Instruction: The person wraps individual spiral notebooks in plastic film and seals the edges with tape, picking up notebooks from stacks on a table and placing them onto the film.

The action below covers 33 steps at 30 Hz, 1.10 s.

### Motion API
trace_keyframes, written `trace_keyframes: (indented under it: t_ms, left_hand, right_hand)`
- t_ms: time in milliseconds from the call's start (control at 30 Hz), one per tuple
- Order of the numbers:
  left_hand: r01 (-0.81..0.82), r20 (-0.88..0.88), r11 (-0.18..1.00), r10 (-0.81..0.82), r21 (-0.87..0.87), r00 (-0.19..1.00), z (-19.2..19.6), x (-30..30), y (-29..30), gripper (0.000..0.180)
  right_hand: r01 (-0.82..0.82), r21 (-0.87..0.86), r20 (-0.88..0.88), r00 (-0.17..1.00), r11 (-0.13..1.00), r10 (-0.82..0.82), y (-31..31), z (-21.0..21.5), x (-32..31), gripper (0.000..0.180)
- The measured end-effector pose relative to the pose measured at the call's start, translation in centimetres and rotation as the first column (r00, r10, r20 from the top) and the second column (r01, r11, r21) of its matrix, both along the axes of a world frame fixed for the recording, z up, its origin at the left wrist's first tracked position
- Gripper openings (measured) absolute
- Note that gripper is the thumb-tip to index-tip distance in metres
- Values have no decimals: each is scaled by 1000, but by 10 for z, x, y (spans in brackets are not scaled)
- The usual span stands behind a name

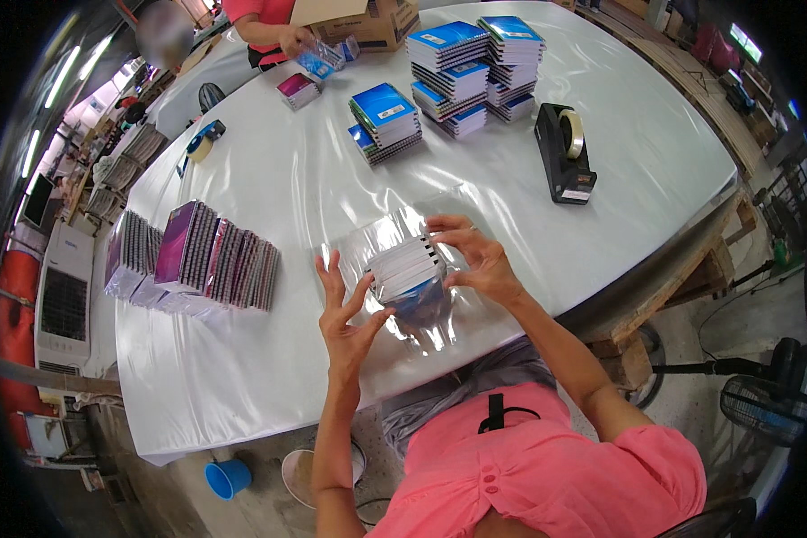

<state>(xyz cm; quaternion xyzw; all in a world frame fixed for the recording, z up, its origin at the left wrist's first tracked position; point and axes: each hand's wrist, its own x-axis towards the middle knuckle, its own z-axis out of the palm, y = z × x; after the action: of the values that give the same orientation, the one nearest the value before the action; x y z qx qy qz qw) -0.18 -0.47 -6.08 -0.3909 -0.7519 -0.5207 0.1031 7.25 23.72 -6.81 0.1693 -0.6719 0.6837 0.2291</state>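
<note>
A small stack of spiral notebooks lies in a sheet of clear plastic wrap near the table's front edge. My left hand is at the stack's left side, fingers spread, touching the wrap. My right hand rests on the stack's right end, fingers pressing the wrap against it. The stack's lower part is hidden under shiny folded film.
A row of wrapped purple notebooks stands to the left. Blue notebook stacks and taller piles sit farther back. A black tape dispenser is at right. Another person's hand works by a cardboard box at the far edge.
</note>
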Motion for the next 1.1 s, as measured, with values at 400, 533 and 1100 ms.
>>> trace_keyframes:
  t_ms: [400, 533, 1100]
  left_hand:
    - [150, 296, 971, -202, 188, 934, -15, -3, 7, 61]
    - [125, 177, 992, -127, 26, 976, 1, -4, 8, 52]
    - [149, 261, 977, -107, -150, 959, 45, -17, 18, 34]
  right_hand:
    - [-69, 135, 71, 996, 988, 60, -1, 8, -4, 39]
    - [-50, 145, 70, 997, 988, 40, 1, 11, -3, 34]
    - [47, 267, 238, 965, 963, -113, -10, 51, -9, 13]
